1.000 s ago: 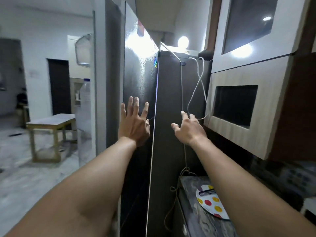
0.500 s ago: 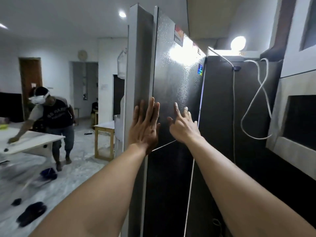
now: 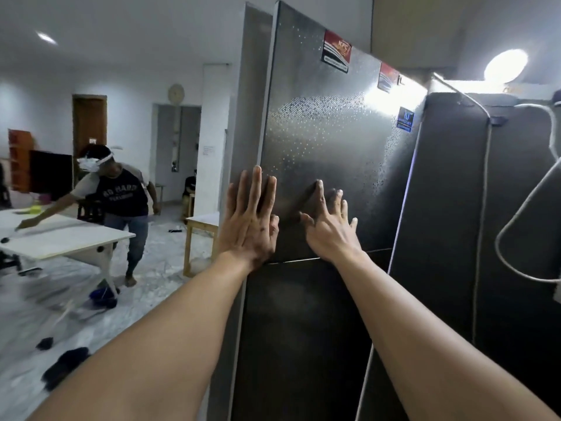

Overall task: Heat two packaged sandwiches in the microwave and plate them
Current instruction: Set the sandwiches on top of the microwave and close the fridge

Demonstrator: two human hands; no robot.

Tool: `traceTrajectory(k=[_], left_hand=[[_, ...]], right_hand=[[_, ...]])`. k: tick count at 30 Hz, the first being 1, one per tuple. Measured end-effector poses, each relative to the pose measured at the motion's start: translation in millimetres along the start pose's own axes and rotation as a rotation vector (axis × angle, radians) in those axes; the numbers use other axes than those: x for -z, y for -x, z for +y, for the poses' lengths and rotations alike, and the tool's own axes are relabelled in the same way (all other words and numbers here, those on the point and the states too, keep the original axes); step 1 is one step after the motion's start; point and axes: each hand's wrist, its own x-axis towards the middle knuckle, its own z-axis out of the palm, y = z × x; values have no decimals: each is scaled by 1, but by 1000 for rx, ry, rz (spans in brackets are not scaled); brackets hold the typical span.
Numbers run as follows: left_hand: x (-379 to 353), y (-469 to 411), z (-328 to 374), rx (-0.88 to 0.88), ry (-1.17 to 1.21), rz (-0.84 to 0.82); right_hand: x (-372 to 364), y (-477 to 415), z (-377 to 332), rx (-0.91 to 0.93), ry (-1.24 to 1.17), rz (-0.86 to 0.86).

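Observation:
A tall dark steel fridge fills the middle of the view, its upper door speckled with droplets and glare. My left hand lies flat with straight fingers against the upper door's left edge, just above the seam between the two doors. My right hand is spread with straight fingers close to the same door, a little to the right; its dark reflection shows in the steel. Neither hand holds anything. No sandwiches, microwave or plate are in view.
A white cable loops down the fridge's dark right side. To the left, a person leans over a white table. A small wooden table stands behind the fridge edge. Dark items lie on the floor.
My view has swung left from the wall cabinets and the plate to the fridge front. Both hands have come onto or close to the upper fridge door, side by side.

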Motion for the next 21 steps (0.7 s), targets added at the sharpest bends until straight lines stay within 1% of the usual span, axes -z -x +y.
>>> traceTrajectory(k=[5, 8, 11, 13, 16, 21], left_hand=[[-37, -21, -35, -19, -11, -23], [-64, -35, -66, -33, 7, -35], [-88, -51, -90, -64, 40, -38], [-108, -64, -102, -99, 79, -67], [-137, -76, -113, -97, 130, -114], [-187, -92, -133, -111, 210, -189]], right_hand=[[-31, -30, -14, 20, 77, 96], [-50, -54, -25, -19, 119, 137], [-61, -76, -31, -54, 158, 160], [-72, -91, -33, -94, 177, 178], [-88, -108, -31, -157, 214, 169], [-120, -138, -26, -177, 292, 178]])
